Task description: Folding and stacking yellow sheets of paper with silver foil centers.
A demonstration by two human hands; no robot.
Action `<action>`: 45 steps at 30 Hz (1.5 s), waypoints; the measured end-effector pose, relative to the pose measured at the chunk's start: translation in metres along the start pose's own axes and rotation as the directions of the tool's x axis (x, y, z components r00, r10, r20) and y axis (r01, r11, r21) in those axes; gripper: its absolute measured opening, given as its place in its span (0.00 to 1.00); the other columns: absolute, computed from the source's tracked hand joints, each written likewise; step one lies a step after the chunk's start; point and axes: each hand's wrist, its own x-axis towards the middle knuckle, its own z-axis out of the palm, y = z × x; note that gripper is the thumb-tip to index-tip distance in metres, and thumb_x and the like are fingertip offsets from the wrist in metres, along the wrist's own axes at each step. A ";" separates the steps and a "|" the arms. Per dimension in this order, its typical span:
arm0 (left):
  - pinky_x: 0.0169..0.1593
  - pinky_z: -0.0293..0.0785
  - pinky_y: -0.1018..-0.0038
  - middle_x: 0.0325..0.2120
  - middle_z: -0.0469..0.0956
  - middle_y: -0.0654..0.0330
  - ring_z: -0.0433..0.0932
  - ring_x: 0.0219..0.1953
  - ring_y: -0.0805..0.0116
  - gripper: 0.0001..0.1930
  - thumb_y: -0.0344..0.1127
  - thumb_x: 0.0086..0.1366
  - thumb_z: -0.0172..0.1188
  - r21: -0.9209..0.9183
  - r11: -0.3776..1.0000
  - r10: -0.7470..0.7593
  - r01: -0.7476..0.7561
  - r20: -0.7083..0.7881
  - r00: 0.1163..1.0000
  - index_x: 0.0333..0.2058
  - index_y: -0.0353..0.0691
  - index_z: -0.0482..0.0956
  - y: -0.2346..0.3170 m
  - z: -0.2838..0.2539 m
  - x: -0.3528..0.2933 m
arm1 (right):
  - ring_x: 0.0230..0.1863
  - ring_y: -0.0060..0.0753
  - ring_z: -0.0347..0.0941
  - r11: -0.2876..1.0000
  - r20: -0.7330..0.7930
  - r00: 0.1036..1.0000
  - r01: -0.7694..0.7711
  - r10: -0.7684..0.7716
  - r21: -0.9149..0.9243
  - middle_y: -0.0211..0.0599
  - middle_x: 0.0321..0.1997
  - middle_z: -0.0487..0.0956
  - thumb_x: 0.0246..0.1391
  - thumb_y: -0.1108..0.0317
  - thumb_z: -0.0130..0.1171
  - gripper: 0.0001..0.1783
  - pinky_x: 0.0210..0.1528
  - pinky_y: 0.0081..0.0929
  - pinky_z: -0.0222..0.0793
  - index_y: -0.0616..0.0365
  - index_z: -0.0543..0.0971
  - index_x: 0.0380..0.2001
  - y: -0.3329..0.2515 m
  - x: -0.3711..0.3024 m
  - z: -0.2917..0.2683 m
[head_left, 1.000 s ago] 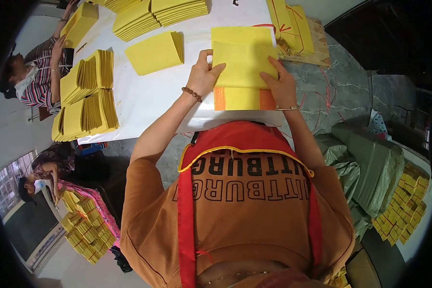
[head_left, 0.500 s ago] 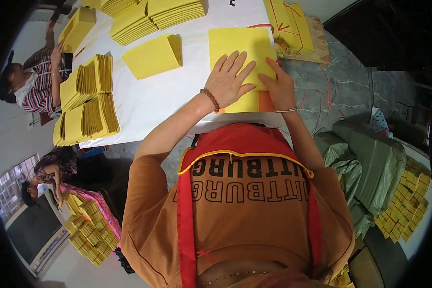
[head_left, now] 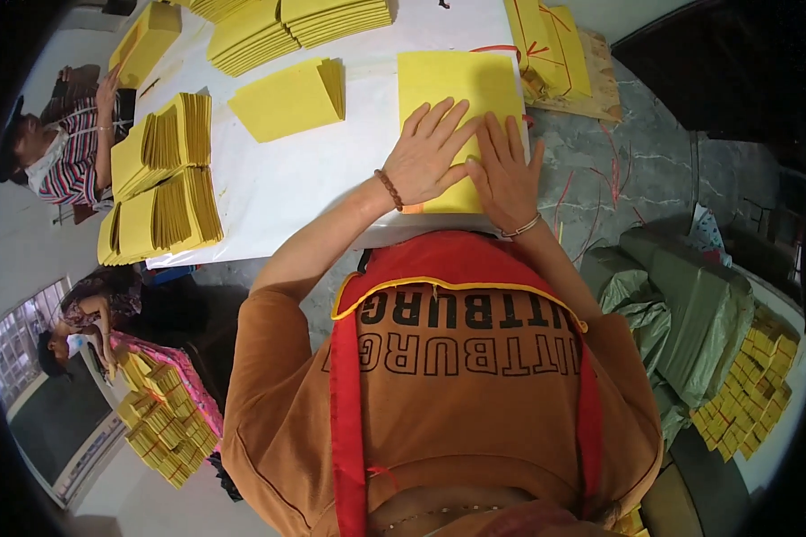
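Note:
Flat on the white-covered table (head_left: 287, 192) lies a yellow paper sheet (head_left: 452, 76), near the right edge. My left hand (head_left: 434, 148) rests on it with fingers spread, a beaded bracelet at the wrist. Beside it, my right hand (head_left: 506, 170) presses on the sheet's right side with fingers stretched out, and a thin bangle circles that wrist. A small orange patch (head_left: 412, 208) shows at the sheet's near left corner. To the left of the sheet sits a small folded yellow paper bundle (head_left: 287, 100), a little fanned at its right end.
Stacks of folded yellow paper (head_left: 166, 183) stand at the table's left, more (head_left: 304, 27) at the far side. Tied yellow bundles (head_left: 555, 54) rest on a wooden board beyond the right edge. Green wrapped packages (head_left: 681, 295) lie at right. Two people work at left.
My right hand has moved from the sheet's right edge inward, next to my left hand, and flattened. It now covers the orange patch's right part. My left hand has barely shifted.

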 end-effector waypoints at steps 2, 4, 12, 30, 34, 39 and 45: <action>0.62 0.46 0.56 0.58 0.56 0.48 0.52 0.62 0.50 0.30 0.47 0.58 0.53 -0.092 0.996 0.016 -0.017 -0.012 1.000 0.57 0.40 0.60 -0.005 -0.002 0.000 | 0.67 0.44 0.47 1.000 0.003 1.000 0.013 -0.013 -0.014 0.34 0.66 0.55 0.56 0.52 0.45 0.29 0.56 0.69 0.41 0.52 0.61 0.58 0.000 0.001 0.001; 0.62 0.46 0.56 0.58 0.57 0.49 0.52 0.61 0.50 0.30 0.45 0.57 0.55 -0.174 0.984 0.029 -0.033 -0.024 0.999 0.57 0.40 0.60 -0.010 -0.006 -0.002 | 0.67 0.46 0.45 0.997 0.039 0.999 -0.007 0.010 -0.081 0.33 0.66 0.54 0.56 0.51 0.44 0.29 0.54 0.73 0.41 0.52 0.61 0.59 0.001 0.000 0.002; 0.51 0.62 0.65 0.50 0.66 0.48 0.64 0.52 0.55 0.29 0.46 0.54 0.57 0.118 0.974 0.180 -0.195 0.127 0.975 0.52 0.36 0.66 0.004 -0.014 -0.002 | 0.68 0.52 0.41 1.000 0.108 0.994 -0.027 0.028 -0.010 0.38 0.67 0.53 0.56 0.54 0.46 0.31 0.58 0.67 0.40 0.55 0.59 0.60 0.011 0.001 0.005; 0.35 0.68 0.67 0.33 0.76 0.54 0.74 0.34 0.58 0.23 0.30 0.53 0.56 0.082 0.991 -0.102 0.108 -0.076 0.992 0.51 0.42 0.71 -0.054 -0.117 -0.101 | 0.53 0.27 0.67 0.202 0.134 0.867 -0.258 0.480 0.945 0.38 0.50 0.73 0.59 0.70 0.48 0.18 0.56 0.24 0.59 0.64 0.69 0.52 0.065 -0.005 -0.022; 0.42 0.63 0.68 0.37 0.73 0.62 0.71 0.41 0.65 0.25 0.25 0.50 0.52 0.509 0.841 -0.068 0.184 -0.237 0.969 0.50 0.45 0.71 -0.107 -0.116 -0.101 | 0.50 0.22 0.68 0.256 0.143 0.914 -0.252 0.379 0.933 0.32 0.48 0.74 0.58 0.69 0.49 0.17 0.49 0.18 0.61 0.59 0.71 0.51 0.058 -0.002 -0.011; 0.46 0.60 0.66 0.45 0.71 0.64 0.68 0.47 0.65 0.28 0.26 0.52 0.49 0.602 0.728 -0.170 0.329 -0.307 0.936 0.54 0.53 0.68 -0.167 -0.070 -0.101 | 0.47 0.22 0.69 0.313 0.111 0.938 -0.219 0.328 0.924 0.33 0.46 0.75 0.58 0.72 0.49 0.16 0.50 0.20 0.62 0.62 0.72 0.49 0.046 0.002 -0.007; 0.49 0.60 0.64 0.47 0.68 0.64 0.66 0.49 0.64 0.28 0.28 0.55 0.49 0.571 0.771 -0.253 0.283 -0.133 0.958 0.55 0.58 0.64 -0.188 -0.042 -0.106 | 0.46 0.23 0.69 0.302 0.119 0.922 -0.240 0.369 0.923 0.34 0.44 0.75 0.57 0.73 0.50 0.14 0.52 0.21 0.63 0.65 0.72 0.47 0.053 -0.004 0.000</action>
